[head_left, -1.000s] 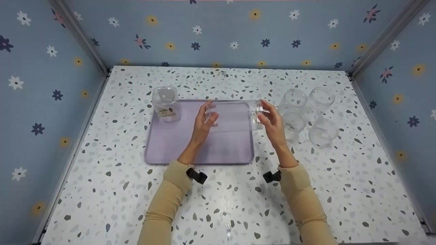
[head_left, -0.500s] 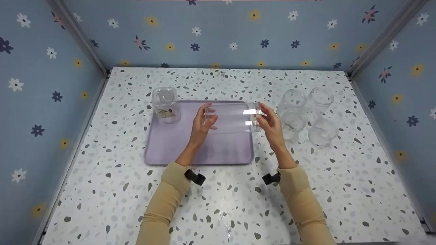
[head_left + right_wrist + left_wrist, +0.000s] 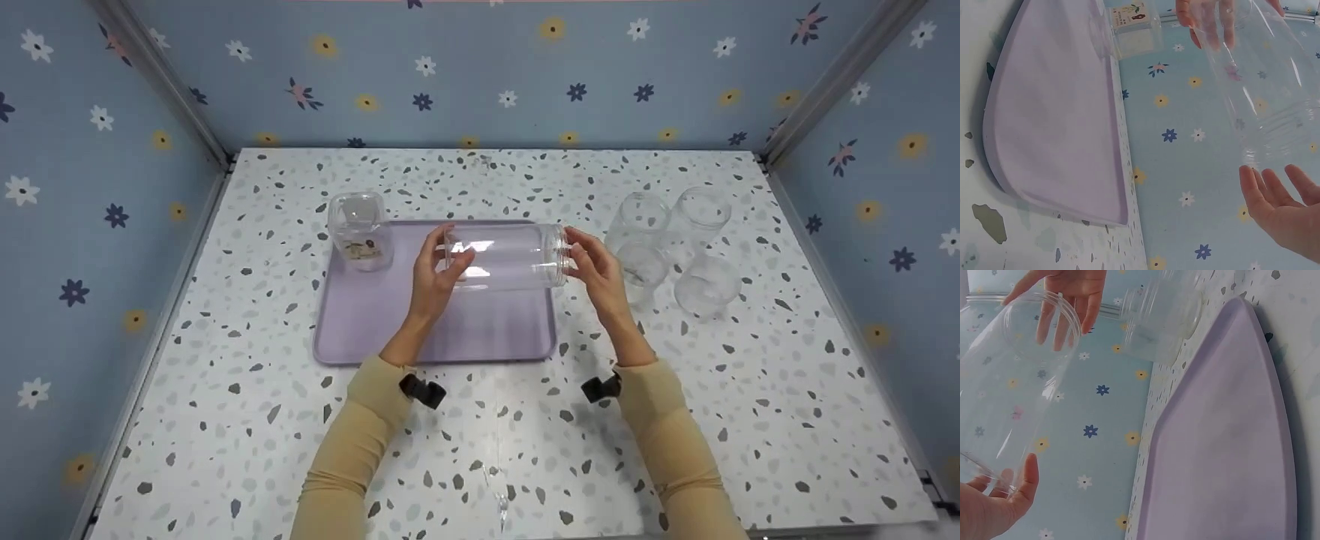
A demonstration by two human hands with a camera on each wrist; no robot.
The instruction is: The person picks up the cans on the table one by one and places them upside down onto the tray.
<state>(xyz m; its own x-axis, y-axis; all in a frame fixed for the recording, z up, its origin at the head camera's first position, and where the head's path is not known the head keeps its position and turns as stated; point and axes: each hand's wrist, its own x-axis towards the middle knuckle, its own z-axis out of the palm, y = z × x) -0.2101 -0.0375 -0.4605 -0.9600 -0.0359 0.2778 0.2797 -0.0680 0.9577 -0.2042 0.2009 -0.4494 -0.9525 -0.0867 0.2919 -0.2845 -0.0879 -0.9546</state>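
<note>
A clear plastic jar (image 3: 502, 256) with a threaded neck lies sideways in the air above the lilac tray (image 3: 495, 341), its mouth to the right. My left hand (image 3: 433, 281) grips its base end, thumb on the near side and fingers behind; the left wrist view also has this hand (image 3: 1002, 506) round the base. At the mouth end is my right hand (image 3: 606, 289), fingers spread and relaxed. In the right wrist view a small gap shows between the right hand (image 3: 1280, 211) and the jar's neck (image 3: 1283, 140).
A square clear container (image 3: 361, 231) with a printed label stands at the tray's back left corner. Several clear jars (image 3: 706, 286) stand grouped on the speckled table (image 3: 675, 420) to the right. Flower-patterned panels (image 3: 480, 75) enclose the table's back and sides.
The jar and my left hand have shifted slightly left. My right hand's fingers, earlier at the jar's neck, now sit a little apart from it.
</note>
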